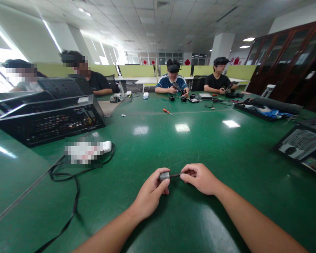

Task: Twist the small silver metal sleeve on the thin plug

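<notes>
My left hand [156, 188] grips a short grey metal cylinder [164, 176] between thumb and fingers. From its right side a thin dark shaft [175, 175] sticks out, lying roughly level. The shaft's far end is pinched by my right hand [197, 177], whose fingertips partly hide it. Both hands are just above the green table [158, 151], near its front. What kind of part the cylinder and shaft make up, I cannot make out.
An opened black computer case [55, 123] stands at left, with a black cable [75, 200] and a white adapter [107, 146] before it. An orange screwdriver [168, 111] lies farther back. Another case [302, 144] is at right. Several people sit across the table.
</notes>
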Action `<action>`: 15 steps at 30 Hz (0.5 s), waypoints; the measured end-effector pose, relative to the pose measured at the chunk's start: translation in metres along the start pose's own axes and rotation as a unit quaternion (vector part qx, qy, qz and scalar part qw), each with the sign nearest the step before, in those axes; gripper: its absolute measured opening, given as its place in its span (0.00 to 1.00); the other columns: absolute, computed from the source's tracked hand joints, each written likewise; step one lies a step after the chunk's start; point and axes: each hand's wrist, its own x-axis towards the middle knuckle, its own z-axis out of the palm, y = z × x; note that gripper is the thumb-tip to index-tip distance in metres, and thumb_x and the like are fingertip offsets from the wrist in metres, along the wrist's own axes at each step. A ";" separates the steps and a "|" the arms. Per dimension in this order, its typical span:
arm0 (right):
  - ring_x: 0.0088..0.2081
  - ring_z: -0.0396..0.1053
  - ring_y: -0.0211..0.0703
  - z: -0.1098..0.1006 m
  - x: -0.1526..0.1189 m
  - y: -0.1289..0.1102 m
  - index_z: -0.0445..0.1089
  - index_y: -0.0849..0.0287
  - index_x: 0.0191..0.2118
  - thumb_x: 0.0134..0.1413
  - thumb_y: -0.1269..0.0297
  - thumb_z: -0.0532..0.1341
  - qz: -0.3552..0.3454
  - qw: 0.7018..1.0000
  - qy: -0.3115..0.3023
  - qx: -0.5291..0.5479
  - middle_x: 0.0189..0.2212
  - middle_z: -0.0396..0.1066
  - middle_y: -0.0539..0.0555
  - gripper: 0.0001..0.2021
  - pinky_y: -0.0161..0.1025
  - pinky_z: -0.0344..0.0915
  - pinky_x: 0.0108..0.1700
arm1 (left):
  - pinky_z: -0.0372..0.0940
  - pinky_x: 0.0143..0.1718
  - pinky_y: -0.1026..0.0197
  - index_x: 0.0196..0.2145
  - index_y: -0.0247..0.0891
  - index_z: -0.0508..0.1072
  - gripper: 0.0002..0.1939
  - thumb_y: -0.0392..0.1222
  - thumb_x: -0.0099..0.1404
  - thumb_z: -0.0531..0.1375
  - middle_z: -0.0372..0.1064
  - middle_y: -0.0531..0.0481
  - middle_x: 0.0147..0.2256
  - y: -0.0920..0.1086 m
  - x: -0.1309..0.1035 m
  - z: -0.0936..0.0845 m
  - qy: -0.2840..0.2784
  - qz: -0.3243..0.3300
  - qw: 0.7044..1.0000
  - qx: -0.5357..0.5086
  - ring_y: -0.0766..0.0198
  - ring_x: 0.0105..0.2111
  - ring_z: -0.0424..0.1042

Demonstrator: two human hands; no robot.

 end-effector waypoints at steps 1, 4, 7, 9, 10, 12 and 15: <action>0.27 0.68 0.38 -0.001 0.000 0.000 0.74 0.63 0.36 0.54 0.61 0.62 0.001 1.000 0.000 0.001 0.26 0.72 0.52 0.10 0.34 0.64 0.31 | 0.62 0.32 0.60 0.52 0.36 0.63 0.20 0.48 0.66 0.56 0.68 0.53 0.25 -0.001 0.000 0.000 0.000 -0.001 1.000 -0.002 0.61 0.27 0.66; 0.27 0.68 0.38 -0.002 0.001 0.001 0.74 0.63 0.36 0.54 0.59 0.62 0.008 1.000 0.002 0.009 0.25 0.72 0.51 0.11 0.34 0.64 0.32 | 0.61 0.32 0.59 0.52 0.35 0.63 0.20 0.49 0.66 0.56 0.68 0.53 0.24 -0.002 0.001 -0.001 0.002 -0.003 1.000 -0.005 0.60 0.26 0.67; 0.27 0.69 0.39 -0.004 0.002 0.003 0.73 0.63 0.36 0.53 0.59 0.62 0.009 1.000 0.004 0.021 0.25 0.72 0.52 0.11 0.35 0.65 0.33 | 0.61 0.32 0.59 0.52 0.35 0.63 0.21 0.50 0.67 0.55 0.68 0.53 0.24 -0.002 0.002 -0.002 0.005 -0.003 1.000 -0.009 0.60 0.27 0.67; 0.28 0.70 0.39 -0.005 0.002 0.004 0.73 0.63 0.36 0.53 0.59 0.62 0.008 1.000 0.002 0.023 0.25 0.73 0.52 0.11 0.35 0.66 0.34 | 0.61 0.32 0.59 0.52 0.35 0.63 0.21 0.50 0.67 0.55 0.68 0.53 0.24 -0.002 0.002 -0.002 0.004 -0.003 1.000 -0.011 0.60 0.27 0.67; 0.28 0.70 0.39 -0.005 0.002 0.004 0.73 0.63 0.36 0.54 0.59 0.62 0.009 1.000 0.001 0.023 0.26 0.73 0.52 0.11 0.35 0.66 0.34 | 0.62 0.32 0.59 0.52 0.35 0.63 0.21 0.50 0.67 0.55 0.68 0.53 0.24 -0.002 0.002 -0.002 0.003 -0.004 1.000 -0.011 0.60 0.27 0.67; 0.28 0.70 0.39 -0.006 0.002 0.004 0.73 0.63 0.36 0.54 0.59 0.62 0.011 1.000 -0.001 0.018 0.25 0.73 0.52 0.11 0.35 0.66 0.34 | 0.62 0.32 0.59 0.52 0.35 0.64 0.21 0.50 0.67 0.56 0.68 0.53 0.24 -0.003 0.002 -0.002 0.003 -0.004 1.000 -0.012 0.60 0.27 0.67; 0.28 0.70 0.39 -0.008 0.002 0.004 0.73 0.63 0.36 0.54 0.59 0.62 0.009 1.000 0.001 0.012 0.25 0.73 0.52 0.11 0.35 0.66 0.34 | 0.62 0.32 0.59 0.52 0.35 0.63 0.22 0.51 0.67 0.56 0.68 0.52 0.24 -0.004 0.002 -0.003 0.004 0.000 1.000 -0.014 0.60 0.27 0.67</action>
